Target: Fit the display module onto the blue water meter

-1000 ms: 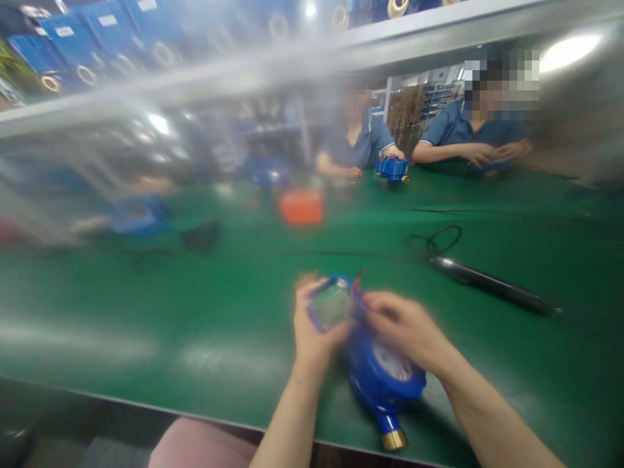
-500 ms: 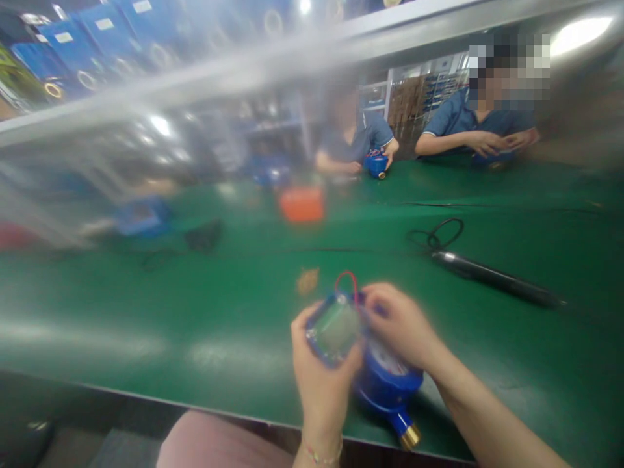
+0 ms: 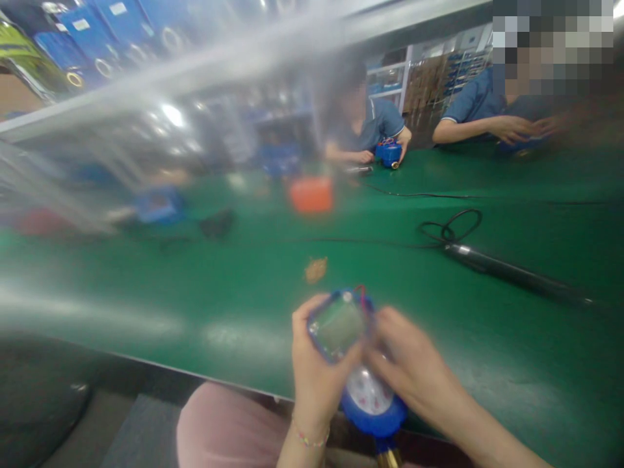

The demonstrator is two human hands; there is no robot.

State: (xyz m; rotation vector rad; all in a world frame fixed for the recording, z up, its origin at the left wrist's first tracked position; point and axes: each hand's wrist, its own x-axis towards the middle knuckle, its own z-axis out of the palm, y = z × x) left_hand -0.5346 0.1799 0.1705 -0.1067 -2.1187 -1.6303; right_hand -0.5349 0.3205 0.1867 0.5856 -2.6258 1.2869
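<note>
My left hand (image 3: 319, 361) is wrapped round a blue meter housing (image 3: 340, 327), which has a green circuit board in its open face. A red wire (image 3: 361, 296) rises from the housing's upper right corner. My right hand (image 3: 407, 361) is closed at the housing's right side, its fingertips blurred; what they pinch is hidden. Below both hands lies a blue water meter (image 3: 375, 416) with a white dial and a brass threaded end (image 3: 389, 457), at the bench's near edge.
On the green bench (image 3: 234, 279) lie a small heap of brass-coloured parts (image 3: 316, 269), an orange box (image 3: 312, 194) and a black pen-shaped electric screwdriver (image 3: 511, 273) with a looped cable. Two people sit across, one holding another blue meter (image 3: 389, 154). A shelf with blue bins (image 3: 88, 32) hangs above.
The water meter has swung down and left, its brass end now at the picture's bottom. My right hand has moved lower along the housing, and less red wire shows. The camera view has shifted.
</note>
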